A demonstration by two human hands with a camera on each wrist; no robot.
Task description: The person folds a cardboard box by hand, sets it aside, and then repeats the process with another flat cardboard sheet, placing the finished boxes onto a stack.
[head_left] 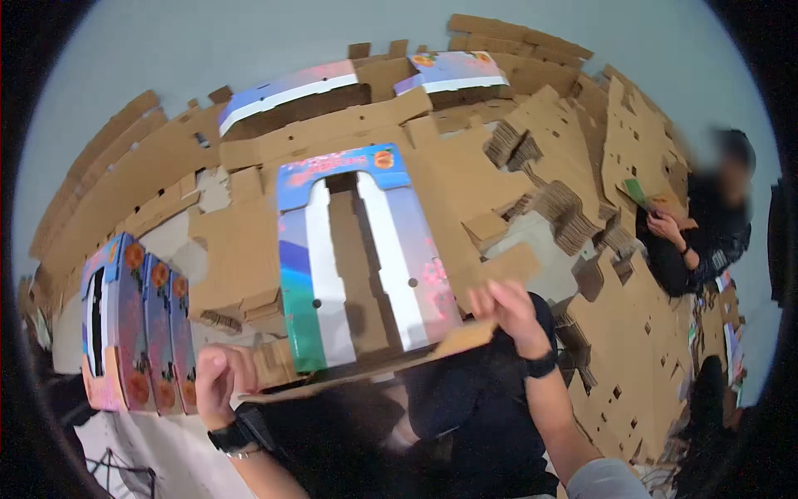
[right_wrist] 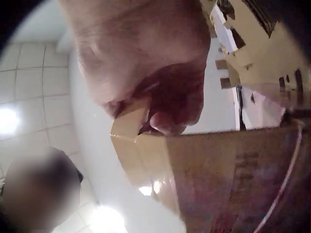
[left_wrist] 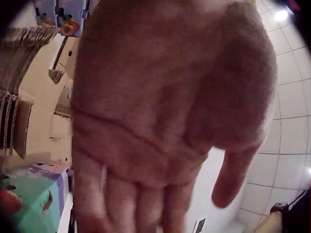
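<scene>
Across the person's lap in the head view lies a printed cardboard box [head_left: 420, 287], blue, purple and green with pink blossoms. White strips border the long opening down its middle, and its brown inside shows through. At the near right corner the right hand [head_left: 511, 314] grips a brown end flap [head_left: 465, 339]; in the right wrist view its fingers curl over the cardboard edge [right_wrist: 133, 121]. Beside the near left corner is the left hand [head_left: 223, 378]. Its palm [left_wrist: 160, 97] fills the left wrist view, fingers extended and nothing held in them.
Several matching printed boxes [head_left: 137, 333] stand upright at the left. Flat brown cardboard [head_left: 636, 358] and stacked cut pieces [head_left: 565, 212] spread around. Two more printed boxes [head_left: 291, 93] lie at the back. Another person [head_left: 706, 224] sits at the right with cardboard in hand.
</scene>
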